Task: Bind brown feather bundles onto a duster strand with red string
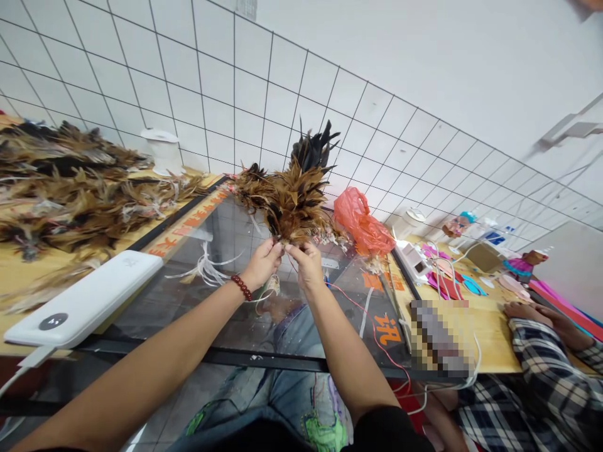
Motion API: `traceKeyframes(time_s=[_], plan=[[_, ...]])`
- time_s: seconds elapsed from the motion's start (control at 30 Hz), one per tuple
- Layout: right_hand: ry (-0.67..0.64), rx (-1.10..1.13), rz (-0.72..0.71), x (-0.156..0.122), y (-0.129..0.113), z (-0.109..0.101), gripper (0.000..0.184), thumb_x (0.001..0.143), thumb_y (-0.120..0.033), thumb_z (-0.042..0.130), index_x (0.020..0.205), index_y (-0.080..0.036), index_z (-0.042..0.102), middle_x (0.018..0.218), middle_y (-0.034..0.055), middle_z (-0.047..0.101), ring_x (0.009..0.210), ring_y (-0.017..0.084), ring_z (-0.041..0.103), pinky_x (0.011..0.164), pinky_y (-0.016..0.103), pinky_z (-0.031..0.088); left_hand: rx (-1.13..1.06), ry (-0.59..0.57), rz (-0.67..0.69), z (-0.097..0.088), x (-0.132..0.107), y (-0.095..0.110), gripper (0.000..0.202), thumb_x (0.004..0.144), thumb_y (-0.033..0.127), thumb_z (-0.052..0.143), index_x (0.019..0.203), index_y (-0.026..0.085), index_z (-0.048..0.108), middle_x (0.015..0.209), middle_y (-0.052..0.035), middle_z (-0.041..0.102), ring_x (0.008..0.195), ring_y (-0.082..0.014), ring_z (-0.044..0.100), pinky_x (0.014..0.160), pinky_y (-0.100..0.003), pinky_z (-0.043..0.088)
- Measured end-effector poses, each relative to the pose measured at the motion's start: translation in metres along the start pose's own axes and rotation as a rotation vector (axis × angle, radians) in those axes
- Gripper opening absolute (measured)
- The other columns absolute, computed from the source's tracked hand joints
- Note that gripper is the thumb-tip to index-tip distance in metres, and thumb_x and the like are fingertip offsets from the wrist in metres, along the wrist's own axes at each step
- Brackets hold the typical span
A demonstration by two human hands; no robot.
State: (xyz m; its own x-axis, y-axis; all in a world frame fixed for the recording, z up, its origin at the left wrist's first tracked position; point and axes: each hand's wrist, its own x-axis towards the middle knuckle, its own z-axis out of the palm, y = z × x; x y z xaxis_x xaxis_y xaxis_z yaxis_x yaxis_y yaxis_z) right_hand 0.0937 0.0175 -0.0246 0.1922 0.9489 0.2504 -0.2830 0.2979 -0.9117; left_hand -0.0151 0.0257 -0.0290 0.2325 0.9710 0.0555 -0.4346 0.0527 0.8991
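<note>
A bundle of brown and black feathers stands upright above a glass tabletop. My left hand pinches the base of the bundle from the left; a red bead bracelet circles that wrist. My right hand grips the same base from the right, fingers closed on the quills. A thin red thread trails from under my right hand toward the lower right. Loose white quills lie on the glass beside my left hand.
A heap of brown feathers covers the wooden table at left, with a white power bank near its edge and a white spool behind. An orange plastic bag lies right of the bundle. Another person's plaid sleeve and hand rest at right.
</note>
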Motion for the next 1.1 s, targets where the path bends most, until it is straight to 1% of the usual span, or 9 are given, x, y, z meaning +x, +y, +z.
traceKeyframes(time_s=[0.17, 0.33, 0.4, 0.53, 0.77, 0.9, 0.97, 1.03, 1.1], plan=[[-0.039, -0.054, -0.065, 0.007, -0.007, -0.004, 0.024, 0.058, -0.034, 0.075, 0.076, -0.021, 0.065, 0.079, 0.0011, 0.065, 0.077, 0.016, 0.057, 0.073, 0.029, 0.044, 0.009, -0.022, -0.075, 0.002, -0.003, 0.0, 0.031, 0.074, 0.034, 0.073, 0.087, 0.016, 0.052, 0.056, 0.0065, 0.042, 0.039, -0.0029, 0.03, 0.038, -0.015, 0.016], [0.283, 0.038, -0.051, 0.017, -0.007, -0.018, 0.035, 0.058, -0.044, 0.071, 0.083, -0.021, 0.062, 0.068, -0.0035, 0.055, 0.054, 0.008, 0.038, 0.053, 0.024, 0.032, -0.084, 0.012, -0.102, 0.003, -0.003, 0.005, 0.034, 0.075, 0.038, 0.071, 0.078, 0.017, 0.045, 0.058, 0.0055, 0.044, 0.039, -0.0015, 0.028, 0.038, -0.013, 0.013], [0.212, 0.022, 0.014, 0.014, -0.005, -0.017, 0.035, 0.055, -0.041, 0.075, 0.08, -0.021, 0.062, 0.065, -0.0048, 0.053, 0.052, 0.008, 0.036, 0.052, 0.024, 0.03, -0.12, 0.028, -0.092, 0.002, -0.002, 0.007, 0.035, 0.076, 0.038, 0.071, 0.077, 0.017, 0.043, 0.058, 0.0064, 0.042, 0.039, -0.0012, 0.026, 0.038, -0.012, 0.013], [-0.029, -0.07, 0.073, 0.003, 0.0, -0.003, 0.031, 0.052, -0.04, 0.079, 0.066, -0.019, 0.06, 0.06, -0.0039, 0.054, 0.059, 0.011, 0.044, 0.057, 0.025, 0.036, -0.105, 0.012, -0.101, 0.0, -0.002, 0.008, 0.035, 0.076, 0.039, 0.071, 0.076, 0.017, 0.044, 0.056, 0.0073, 0.039, 0.038, -0.0013, 0.025, 0.038, -0.013, 0.013], [0.109, -0.048, 0.02, 0.001, 0.003, 0.005, 0.036, 0.054, -0.045, 0.078, 0.058, -0.019, 0.054, 0.054, -0.0064, 0.046, 0.056, 0.009, 0.038, 0.058, 0.025, 0.036, 0.028, -0.138, -0.067, -0.001, -0.005, -0.001, 0.042, 0.067, 0.041, 0.077, 0.085, 0.017, 0.048, 0.058, 0.0082, 0.038, 0.042, -0.003, 0.029, 0.039, -0.015, 0.017], [0.072, -0.169, -0.016, 0.003, 0.001, -0.003, 0.036, 0.063, -0.05, 0.072, 0.057, -0.019, 0.055, 0.057, -0.0045, 0.048, 0.059, 0.01, 0.042, 0.061, 0.025, 0.038, 0.072, -0.062, -0.005, -0.001, -0.004, 0.0, 0.039, 0.07, 0.04, 0.075, 0.079, 0.018, 0.045, 0.057, 0.0074, 0.04, 0.041, -0.0035, 0.031, 0.039, -0.016, 0.018], [0.007, -0.28, -0.017, 0.004, -0.003, -0.01, 0.032, 0.065, -0.049, 0.072, 0.066, -0.019, 0.06, 0.062, -0.0032, 0.054, 0.062, 0.011, 0.047, 0.06, 0.024, 0.039, 0.084, -0.028, 0.02, -0.004, -0.001, 0.002, 0.04, 0.072, 0.044, 0.073, 0.078, 0.018, 0.043, 0.057, 0.0076, 0.04, 0.04, -0.0031, 0.028, 0.039, -0.016, 0.017], [-0.135, -0.347, 0.148, 0.003, -0.009, -0.017, 0.034, 0.062, -0.047, 0.076, 0.078, -0.019, 0.063, 0.061, -0.0039, 0.054, 0.056, 0.01, 0.046, 0.052, 0.022, 0.036, 0.13, 0.005, 0.044, -0.009, 0.003, 0.007, 0.038, 0.075, 0.046, 0.068, 0.08, 0.018, 0.043, 0.057, 0.0077, 0.041, 0.039, -0.0031, 0.027, 0.039, -0.017, 0.017], [-0.245, -0.34, 0.379, 0.004, -0.018, -0.026, 0.037, 0.064, -0.048, 0.074, 0.081, -0.018, 0.063, 0.05, -0.008, 0.044, 0.043, 0.006, 0.033, 0.043, 0.02, 0.025, 0.263, 0.046, 0.088, -0.015, 0.007, 0.012, 0.03, 0.081, 0.043, 0.06, 0.081, 0.018, 0.043, 0.058, 0.007, 0.042, 0.04, -0.0044, 0.029, 0.04, -0.018, 0.021]])
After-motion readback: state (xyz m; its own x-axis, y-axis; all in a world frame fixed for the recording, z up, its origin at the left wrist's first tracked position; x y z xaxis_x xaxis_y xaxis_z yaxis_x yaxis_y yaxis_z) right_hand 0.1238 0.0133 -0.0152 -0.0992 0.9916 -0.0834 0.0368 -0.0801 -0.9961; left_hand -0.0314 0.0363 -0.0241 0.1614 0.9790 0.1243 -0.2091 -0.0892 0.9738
